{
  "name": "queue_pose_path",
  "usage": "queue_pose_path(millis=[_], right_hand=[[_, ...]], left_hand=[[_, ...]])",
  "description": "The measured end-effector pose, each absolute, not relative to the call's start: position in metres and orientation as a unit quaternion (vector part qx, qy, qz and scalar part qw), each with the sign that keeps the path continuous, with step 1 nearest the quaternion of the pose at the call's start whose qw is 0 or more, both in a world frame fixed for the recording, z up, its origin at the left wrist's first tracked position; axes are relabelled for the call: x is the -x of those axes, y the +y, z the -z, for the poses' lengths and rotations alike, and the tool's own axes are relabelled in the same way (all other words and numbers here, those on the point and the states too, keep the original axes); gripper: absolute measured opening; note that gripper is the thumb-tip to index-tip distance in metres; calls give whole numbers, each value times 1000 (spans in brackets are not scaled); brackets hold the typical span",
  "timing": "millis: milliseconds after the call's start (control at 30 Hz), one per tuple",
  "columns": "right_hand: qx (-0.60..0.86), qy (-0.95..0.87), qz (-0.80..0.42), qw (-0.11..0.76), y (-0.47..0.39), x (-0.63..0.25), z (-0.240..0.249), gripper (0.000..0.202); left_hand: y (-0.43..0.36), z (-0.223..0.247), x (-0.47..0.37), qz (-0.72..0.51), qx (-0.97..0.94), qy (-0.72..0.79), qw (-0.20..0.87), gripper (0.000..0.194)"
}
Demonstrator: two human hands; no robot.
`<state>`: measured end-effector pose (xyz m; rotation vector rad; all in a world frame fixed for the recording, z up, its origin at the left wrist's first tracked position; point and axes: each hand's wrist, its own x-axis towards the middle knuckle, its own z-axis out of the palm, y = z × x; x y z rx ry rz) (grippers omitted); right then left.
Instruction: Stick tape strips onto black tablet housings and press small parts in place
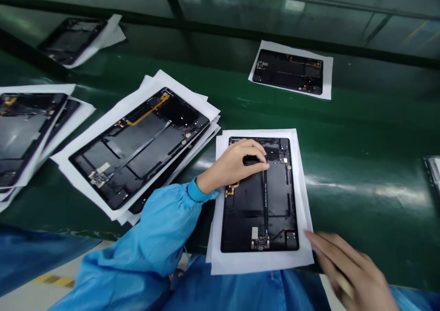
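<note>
A black tablet back housing (240, 224) lies on white paper sheets (261, 265) in front of me, its inner side up. Over its upper part is my left hand (237, 162), thumb and forefinger pinched at the top end of a black ribbon cable (265, 201). The exact grip is partly covered by the fingers. That cable runs down to a small circuit board (260, 242) near the housing's lower edge. Off the paper's lower right corner, my right hand (357, 274) is smeared by motion. Something pale shows beneath its fingers, too blurred to name.
To the left is a stack of similar housings (147, 150) interleaved with paper. More housings lie at far left (20, 136), back left (74, 40) and back right (288, 72). Another item (433, 171) is cut off at the right edge. All rest on a green work surface (364, 136).
</note>
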<state>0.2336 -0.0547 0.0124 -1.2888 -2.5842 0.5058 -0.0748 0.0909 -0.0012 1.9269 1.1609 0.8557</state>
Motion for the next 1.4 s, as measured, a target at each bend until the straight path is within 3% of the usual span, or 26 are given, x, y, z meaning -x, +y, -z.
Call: queue_pose_path(millis=[167, 433, 633, 800, 1400], right_hand=[[324, -918, -181, 139, -9, -183, 8, 41], [286, -947, -107, 102, -23, -186, 10, 46], [294, -954, -46, 41, -27, -171, 0, 48], [307, -950, -28, 54, -30, -166, 0, 39], [320, -943, -31, 89, -30, -169, 3, 37]], left_hand=[[93, 6, 71, -324, -745, 473, 343, 6], [92, 6, 66, -295, -742, 504, 328, 8], [92, 6, 66, -280, -746, 514, 317, 9], [92, 7, 66, -286, -749, 510, 313, 8], [93, 7, 68, -294, -755, 498, 311, 8]])
